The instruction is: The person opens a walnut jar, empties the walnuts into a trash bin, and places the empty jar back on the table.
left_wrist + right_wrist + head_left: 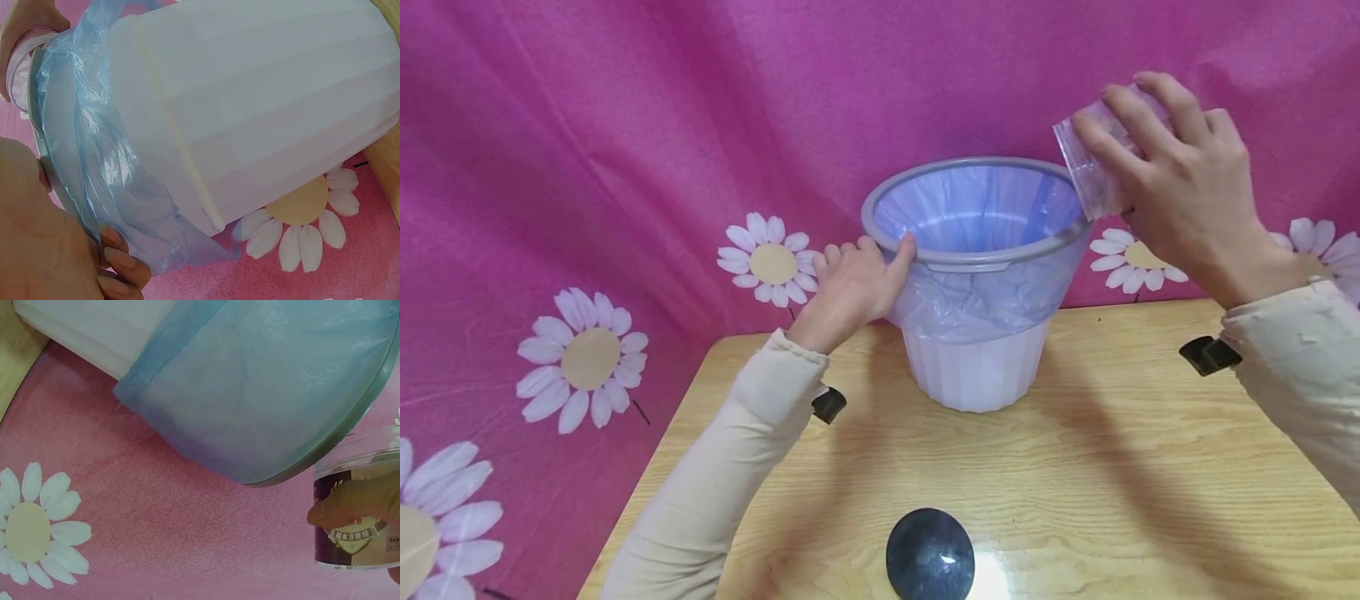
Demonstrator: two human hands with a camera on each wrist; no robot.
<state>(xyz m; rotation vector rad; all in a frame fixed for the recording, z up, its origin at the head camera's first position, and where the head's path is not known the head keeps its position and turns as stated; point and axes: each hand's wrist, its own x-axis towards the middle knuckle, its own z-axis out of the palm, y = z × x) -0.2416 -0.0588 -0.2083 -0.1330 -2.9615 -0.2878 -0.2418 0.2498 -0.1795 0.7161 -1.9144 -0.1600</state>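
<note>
A white ribbed plastic waste bin (976, 367) with a grey rim ring (880, 218) stands near the far edge of the light wooden table (1075, 492), about midway along that edge, close against the pink cloth backdrop printed with white daisies (587, 358). A pale blue translucent bin liner (977, 212) lines the inside and folds over the rim, hanging down the outside of the upper wall.

The left hand (850, 287) grips the near-left part of the rim: its thumb lies over the grey ring and its curled fingers rest against the hanging liner outside, as the left wrist view also shows.

The right hand (1180, 187) is raised above and just beside the right side of the rim, holding a clear round plastic tub (1093, 167) tilted with its open mouth towards the bin. Its fingers spread and curl round the tub's wall. In the right wrist view the tub carries a dark maroon label with a cream shield-shaped emblem (356, 534); the writing on it is too small and blurred to read.

A round black disc-shaped lid (930, 557) lies flat at the near edge of the table, about midway along, well apart from the bin. Both arms wear cream sleeves (722, 483).
</note>
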